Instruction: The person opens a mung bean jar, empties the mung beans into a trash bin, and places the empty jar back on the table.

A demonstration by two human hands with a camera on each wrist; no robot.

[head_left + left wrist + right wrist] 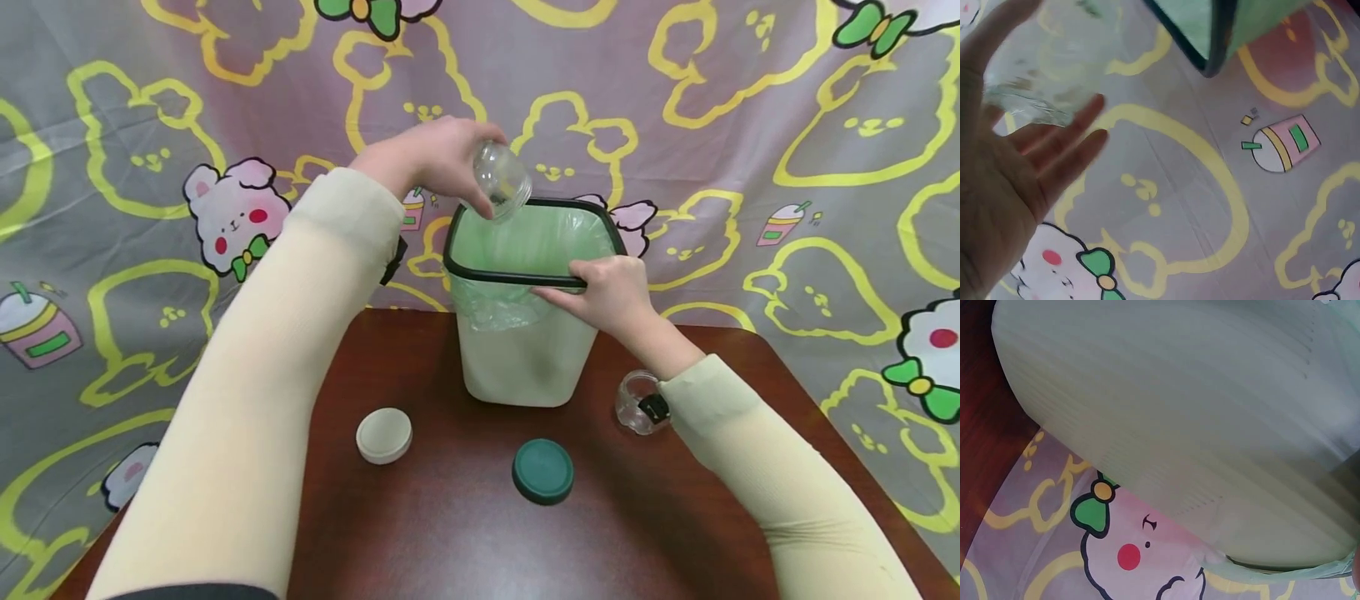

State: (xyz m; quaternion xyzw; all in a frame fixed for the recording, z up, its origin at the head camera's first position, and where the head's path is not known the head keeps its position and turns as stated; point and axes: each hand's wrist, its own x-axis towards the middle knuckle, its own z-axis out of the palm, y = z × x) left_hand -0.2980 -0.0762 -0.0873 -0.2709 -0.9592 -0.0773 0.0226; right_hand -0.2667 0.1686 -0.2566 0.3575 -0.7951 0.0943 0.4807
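Note:
In the head view my left hand [438, 158] grips a clear jar [504, 173] by its side, tilted with its mouth down toward the bin. Small dark bits show inside the jar [1060, 75] in the left wrist view, where the fingers curve around its wall. Below it stands a pale waste bin [525, 367] with a black rim [517, 277] and a green plastic liner [498, 304] folded over the edge. My right hand [615, 292] pinches the rim at its near right corner, thumb on top. The right wrist view is mostly filled by the bin's side [1166, 425].
On the brown table [450, 533] lie a white lid [384, 435] at left and a dark green lid [543, 471] in front of the bin. A second clear jar [633, 408] is partly hidden by my right wrist. A patterned cloth [697, 133] hangs behind.

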